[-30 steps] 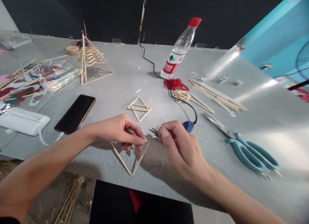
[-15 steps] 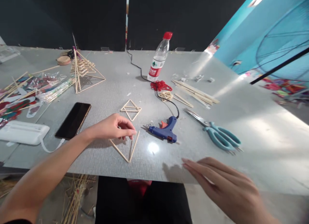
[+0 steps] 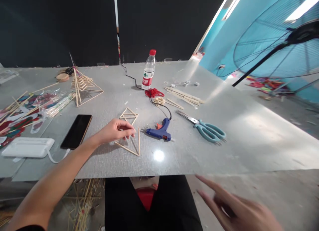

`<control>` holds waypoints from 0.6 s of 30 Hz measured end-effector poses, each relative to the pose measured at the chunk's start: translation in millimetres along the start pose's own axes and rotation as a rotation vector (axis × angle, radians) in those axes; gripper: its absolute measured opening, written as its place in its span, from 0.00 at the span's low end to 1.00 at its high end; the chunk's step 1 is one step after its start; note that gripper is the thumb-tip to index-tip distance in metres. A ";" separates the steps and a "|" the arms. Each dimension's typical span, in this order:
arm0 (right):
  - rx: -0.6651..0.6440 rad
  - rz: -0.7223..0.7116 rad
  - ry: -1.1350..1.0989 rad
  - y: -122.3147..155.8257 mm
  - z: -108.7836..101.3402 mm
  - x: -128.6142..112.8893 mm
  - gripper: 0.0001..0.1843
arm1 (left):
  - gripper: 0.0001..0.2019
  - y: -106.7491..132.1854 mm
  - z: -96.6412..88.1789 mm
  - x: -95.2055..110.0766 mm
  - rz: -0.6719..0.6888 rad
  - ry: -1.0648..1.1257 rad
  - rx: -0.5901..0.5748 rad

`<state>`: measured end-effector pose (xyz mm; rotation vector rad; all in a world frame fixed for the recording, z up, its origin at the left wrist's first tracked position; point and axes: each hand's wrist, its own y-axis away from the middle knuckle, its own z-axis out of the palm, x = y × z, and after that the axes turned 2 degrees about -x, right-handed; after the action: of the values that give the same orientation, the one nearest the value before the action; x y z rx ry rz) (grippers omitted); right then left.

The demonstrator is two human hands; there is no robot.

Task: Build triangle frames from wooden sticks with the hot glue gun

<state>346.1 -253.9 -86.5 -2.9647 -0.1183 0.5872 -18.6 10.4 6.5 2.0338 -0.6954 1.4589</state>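
from my head cam: left hand (image 3: 116,129) is pinched over the stick frame (image 3: 139,141) near the front edge of the grey table (image 3: 239,151), can't tell if it's got a stick, right hand (image 3: 240,207) looks loose and empty. i'd hold those corners steady. table's littered, big fan (image 3: 296,35) by the blue wall (image 3: 214,41)

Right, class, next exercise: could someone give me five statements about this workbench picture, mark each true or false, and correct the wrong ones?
1. The bottle has a red cap. True.
2. The right hand grips the scissors. False: the scissors lie on the table, apart from that hand.
3. Two sticks meet in a V near the left hand. True.
4. The phone lies right of the glue gun. False: it lies left of it.
5. The glue gun is blue. True.
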 end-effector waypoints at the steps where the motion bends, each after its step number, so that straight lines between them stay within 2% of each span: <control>1: -0.014 -0.041 -0.040 -28.2 -6.7 -20.4 0.29 | 0.12 0.0 0.6 0.4 0.007 -0.002 0.006; 4: -0.015 -0.080 -0.132 -124.4 -17.8 -80.9 0.25 | 0.12 0.6 1.5 1.7 0.032 -0.004 0.032; 5: -0.050 -0.091 -0.164 -153.1 -17.8 -98.2 0.24 | 0.12 0.9 1.5 1.9 0.041 -0.005 0.043; 8: -0.175 -0.117 -0.246 -209.2 -11.7 -134.4 0.20 | 0.12 1.3 1.4 0.0 0.065 -0.012 0.091; 11: -0.215 -0.155 -0.289 -225.4 -3.8 -145.0 0.16 | 0.12 -0.3 1.6 -6.2 0.077 -0.021 0.148; 18: -0.262 -0.193 -0.478 -234.1 14.5 -136.7 0.15 | 0.11 -5.5 4.0 -15.9 0.053 -0.027 0.228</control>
<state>201.9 -34.2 -18.3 -2.9301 -0.5531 1.3271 -16.6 13.1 -10.5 2.2241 -0.6219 1.6067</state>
